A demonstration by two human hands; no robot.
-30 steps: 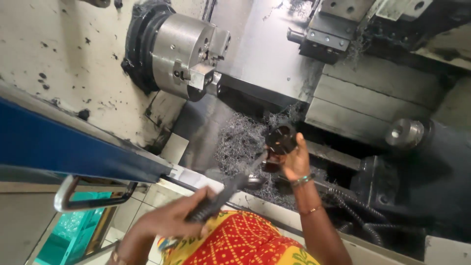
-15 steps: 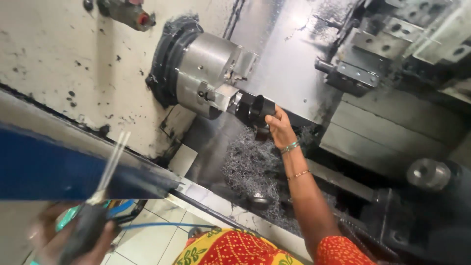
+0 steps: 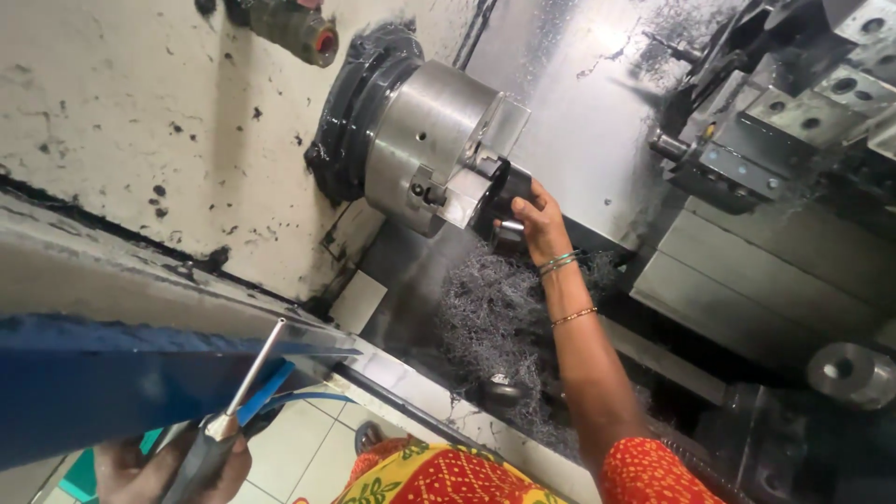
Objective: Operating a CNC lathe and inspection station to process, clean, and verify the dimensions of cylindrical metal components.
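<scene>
Right hand (image 3: 534,213) now pressing dark workpiece (image 3: 511,187) into chuck (image 3: 434,149)

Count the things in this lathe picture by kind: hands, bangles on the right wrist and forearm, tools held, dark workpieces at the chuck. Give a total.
Hands: 2, right hand and left hand
Bangles: 2 sets, green bangles and thin bangle
Tools held: 1, air gun
Dark workpieces: 1, dark workpiece at the chuck
Total: 6

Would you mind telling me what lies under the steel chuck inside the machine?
Under the chuck lies a heap of grey metal shavings on the dark machine bed. The right hand holds a dark part at the chuck face. The shavings cover whatever is beneath.
</scene>
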